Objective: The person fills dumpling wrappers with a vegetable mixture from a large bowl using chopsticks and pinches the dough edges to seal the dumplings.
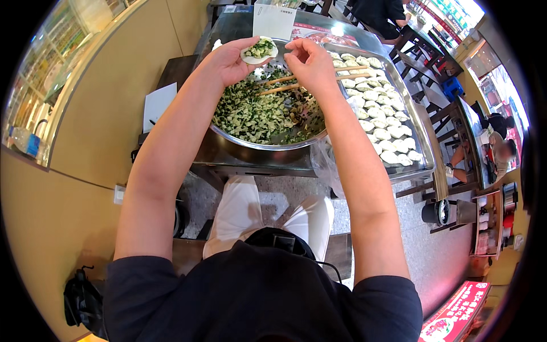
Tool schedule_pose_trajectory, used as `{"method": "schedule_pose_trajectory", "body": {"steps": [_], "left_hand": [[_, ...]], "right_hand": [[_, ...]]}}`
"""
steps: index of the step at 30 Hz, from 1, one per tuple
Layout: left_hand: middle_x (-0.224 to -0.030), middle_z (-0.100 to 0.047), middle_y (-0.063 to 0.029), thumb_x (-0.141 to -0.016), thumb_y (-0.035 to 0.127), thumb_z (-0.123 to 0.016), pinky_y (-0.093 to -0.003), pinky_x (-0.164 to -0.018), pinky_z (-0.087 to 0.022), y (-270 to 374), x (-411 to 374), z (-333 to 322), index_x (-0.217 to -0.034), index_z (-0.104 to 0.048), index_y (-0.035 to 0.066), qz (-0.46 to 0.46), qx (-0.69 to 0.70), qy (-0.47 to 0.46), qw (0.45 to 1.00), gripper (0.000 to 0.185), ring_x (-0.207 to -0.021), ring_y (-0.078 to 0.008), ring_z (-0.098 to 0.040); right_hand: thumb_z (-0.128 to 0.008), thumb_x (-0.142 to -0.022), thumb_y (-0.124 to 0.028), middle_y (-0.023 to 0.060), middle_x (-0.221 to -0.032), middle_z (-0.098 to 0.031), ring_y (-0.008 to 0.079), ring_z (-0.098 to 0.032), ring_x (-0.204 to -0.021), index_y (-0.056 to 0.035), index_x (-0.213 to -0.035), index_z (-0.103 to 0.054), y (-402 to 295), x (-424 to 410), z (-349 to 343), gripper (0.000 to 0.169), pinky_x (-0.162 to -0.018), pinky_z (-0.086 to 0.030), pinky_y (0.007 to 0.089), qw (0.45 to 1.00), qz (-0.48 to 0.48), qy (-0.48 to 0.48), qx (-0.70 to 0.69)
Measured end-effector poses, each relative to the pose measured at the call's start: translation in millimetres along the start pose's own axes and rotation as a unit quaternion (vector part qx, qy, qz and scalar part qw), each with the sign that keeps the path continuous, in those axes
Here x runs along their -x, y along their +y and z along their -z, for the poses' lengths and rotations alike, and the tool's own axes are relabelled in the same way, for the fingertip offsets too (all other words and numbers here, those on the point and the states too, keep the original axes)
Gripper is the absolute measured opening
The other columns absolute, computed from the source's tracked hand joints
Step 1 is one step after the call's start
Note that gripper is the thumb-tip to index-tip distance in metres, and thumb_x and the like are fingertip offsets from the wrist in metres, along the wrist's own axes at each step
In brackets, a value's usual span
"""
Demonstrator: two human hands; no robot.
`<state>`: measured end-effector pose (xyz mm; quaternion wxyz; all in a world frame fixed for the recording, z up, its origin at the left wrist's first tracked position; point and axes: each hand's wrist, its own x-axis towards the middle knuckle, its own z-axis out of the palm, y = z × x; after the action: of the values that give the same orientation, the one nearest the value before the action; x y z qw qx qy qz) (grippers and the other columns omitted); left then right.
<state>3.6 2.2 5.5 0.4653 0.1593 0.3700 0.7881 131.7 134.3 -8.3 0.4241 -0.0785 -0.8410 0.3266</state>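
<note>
My left hand (pixel 233 60) holds a flat round dumpling wrapper (pixel 260 50) with chopped green and pale filling on it. Just to its right is my right hand (pixel 310 64), fingers bent and thumb near the fingertips; whether they pinch anything is unclear. Below both hands stands a large steel bowl (pixel 256 145) of chopped filling (pixel 256 113). A pair of wooden chopsticks (pixel 280 89) reaches from the filling under my right hand to the tray. On the right, rows of folded dumplings (pixel 384 115) lie in a metal tray (pixel 427 154).
A white box (pixel 273 21) stands behind the bowl. A plastic bag (pixel 327 160) hangs between bowl and tray. White paper (pixel 158 104) lies left of the bowl, near the wall (pixel 115 85). People sit at tables farther off, at the top and right.
</note>
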Motion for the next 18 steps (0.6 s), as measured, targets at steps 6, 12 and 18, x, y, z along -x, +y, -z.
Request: {"method": "schedule_pose_trajectory", "body": {"steps": [6, 12, 18], "left_hand": [[-0.110, -0.055, -0.0161, -0.086, 0.005, -0.054, -0.0332, -0.086, -0.052, 0.5, 1.6, 2.3, -0.112, -0.048, -0.007, -0.001, -0.050, -0.027, 0.998, 0.029, -0.099, -0.0247, -0.058], [-0.110, -0.056, -0.0149, -0.086, 0.007, -0.055, -0.0326, -0.087, -0.051, 1.0, 0.9, 4.8, -0.111, -0.049, -0.005, 0.013, -0.061, -0.028, 0.998, 0.029, -0.100, -0.0231, -0.058], [-0.103, -0.058, -0.0135, -0.086, 0.008, -0.054, -0.0340, -0.076, -0.053, -3.6, -5.0, 9.6, -0.109, -0.050, -0.004, 0.003, -0.058, -0.045, 0.997, 0.027, -0.090, -0.0226, -0.060]], "right_hand": [[-0.065, -0.073, -0.013, 0.0069, -0.074, -0.064, 0.0165, -0.060, -0.064, -0.0040, -0.081, -0.065, 2.2, -1.3, 2.9, 0.012, -0.062, -0.048, 0.0286, 0.999, -0.042, -0.021, 0.000], [-0.066, -0.077, -0.012, 0.0017, -0.074, -0.061, 0.0085, -0.055, -0.065, -0.0036, -0.083, -0.064, 2.9, -0.2, 1.5, 0.011, -0.060, -0.044, 0.0229, 0.999, -0.009, -0.016, -0.035], [-0.065, -0.072, -0.006, 0.0059, -0.082, -0.053, 0.0228, -0.055, -0.077, -0.0081, -0.085, -0.065, -21.1, 9.9, -5.1, 0.013, -0.065, -0.045, 0.0311, 0.975, 0.214, -0.055, 0.023]]}}
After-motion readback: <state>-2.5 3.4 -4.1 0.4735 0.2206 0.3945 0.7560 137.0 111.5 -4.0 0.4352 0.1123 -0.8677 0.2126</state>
